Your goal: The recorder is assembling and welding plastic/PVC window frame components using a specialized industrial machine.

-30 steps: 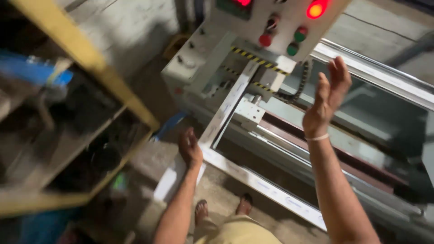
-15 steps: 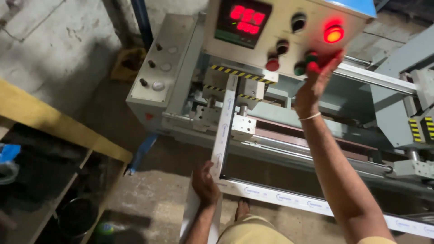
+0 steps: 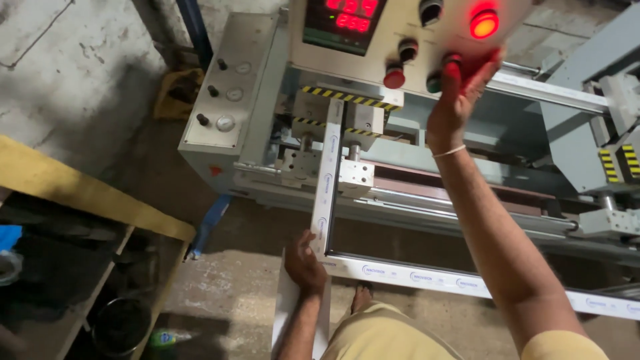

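Note:
My right hand [image 3: 457, 100] reaches up to the machine's control panel [image 3: 413, 27], its fingers on the row of round buttons below a glowing red lamp [image 3: 484, 23]. A thin white band sits on that wrist. My left hand [image 3: 303, 261] grips the near corner of a white plastic frame [image 3: 327, 187], where one bar runs up into the machine's clamps [image 3: 333, 167] and another bar [image 3: 453, 281] runs off to the right. A red digital display [image 3: 347, 15] glows at the panel's top left.
The grey machine body [image 3: 233, 100] carries knobs and gauges on its left face. A yellow-edged wooden rack [image 3: 80, 193] stands at the left, with a dark bucket [image 3: 120, 327] and a small bottle [image 3: 167, 339] on the concrete floor. A grey clamp head [image 3: 600, 147] stands at the right.
My right hand rose from open air to the panel's buttons. My left hand stayed on the frame corner. The view swung toward the panel and came closer.

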